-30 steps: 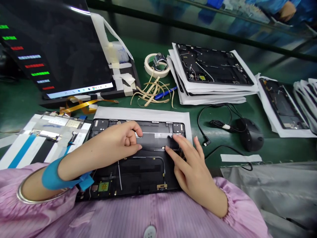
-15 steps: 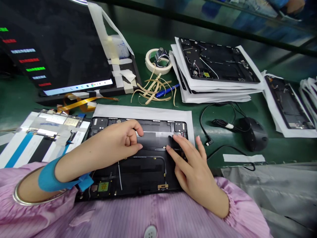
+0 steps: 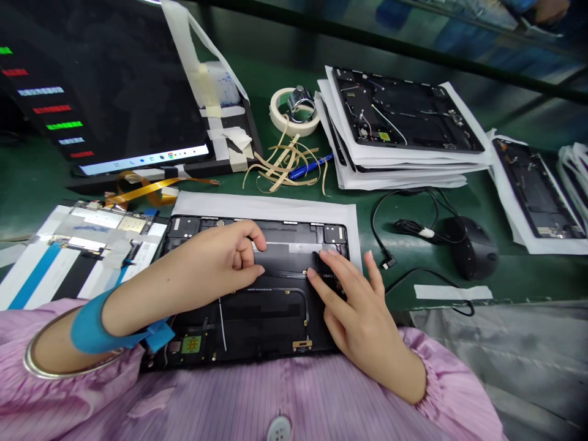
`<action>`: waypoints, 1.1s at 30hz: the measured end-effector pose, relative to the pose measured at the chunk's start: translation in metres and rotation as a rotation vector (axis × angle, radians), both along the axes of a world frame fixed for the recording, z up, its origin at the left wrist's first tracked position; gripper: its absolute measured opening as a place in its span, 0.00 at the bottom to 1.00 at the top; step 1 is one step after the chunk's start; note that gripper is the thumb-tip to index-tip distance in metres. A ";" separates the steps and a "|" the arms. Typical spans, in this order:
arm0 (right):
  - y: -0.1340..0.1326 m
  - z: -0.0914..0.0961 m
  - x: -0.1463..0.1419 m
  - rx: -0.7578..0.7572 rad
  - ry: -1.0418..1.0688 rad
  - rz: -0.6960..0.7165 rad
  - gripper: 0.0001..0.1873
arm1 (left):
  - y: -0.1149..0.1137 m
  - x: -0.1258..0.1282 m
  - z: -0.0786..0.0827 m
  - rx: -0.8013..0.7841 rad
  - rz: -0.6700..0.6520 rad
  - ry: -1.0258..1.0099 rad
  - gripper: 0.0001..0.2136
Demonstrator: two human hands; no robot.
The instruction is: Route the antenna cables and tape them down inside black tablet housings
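Observation:
An opened black tablet back shell [image 3: 257, 318] lies on white paper [image 3: 266, 207] right in front of me. A strip of pale tape [image 3: 294, 248] runs across its upper part. My left hand [image 3: 220, 263] rests on the shell, fingers curled, with the index fingertip pressing the left end of the tape. At the tape's right end my right hand [image 3: 353, 306] lies on the shell with its fingers spread and the fingertips touching down. A blue wrist strap [image 3: 92, 321] circles my left forearm.
A taped monitor [image 3: 105, 92] stands at the back left. A masking tape roll [image 3: 294, 111], loose tape strips [image 3: 280, 165] and a blue pen [image 3: 310, 168] lie behind the shell. Stacked shells on paper [image 3: 399, 122] sit back right, a black mouse [image 3: 473, 248] at right, a taped board [image 3: 78, 251] at left.
Between the earliest frame and now the view drifted slightly. Both hands stay in the same place on the tape strip.

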State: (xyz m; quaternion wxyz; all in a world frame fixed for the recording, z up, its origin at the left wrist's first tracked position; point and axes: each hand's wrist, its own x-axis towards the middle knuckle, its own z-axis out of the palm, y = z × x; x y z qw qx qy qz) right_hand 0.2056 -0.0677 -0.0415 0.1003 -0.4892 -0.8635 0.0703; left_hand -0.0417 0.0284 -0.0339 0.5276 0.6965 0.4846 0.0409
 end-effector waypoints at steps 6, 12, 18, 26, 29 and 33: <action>0.001 0.000 0.000 0.010 -0.010 -0.001 0.22 | 0.001 0.002 0.002 0.020 -0.017 0.041 0.09; 0.002 0.003 -0.006 0.057 -0.043 0.008 0.21 | 0.001 0.005 0.004 0.027 0.001 0.058 0.09; 0.004 0.001 -0.015 0.088 -0.111 0.043 0.23 | 0.001 0.007 0.005 0.055 0.001 0.063 0.09; 0.007 0.002 -0.029 0.109 -0.148 0.092 0.24 | 0.002 0.008 0.005 0.138 -0.013 0.077 0.09; 0.007 0.002 -0.032 0.116 -0.146 0.103 0.24 | 0.002 0.008 0.006 0.147 -0.011 0.077 0.09; 0.008 0.002 -0.036 0.125 -0.157 0.102 0.24 | 0.001 0.010 0.007 0.156 -0.022 0.086 0.09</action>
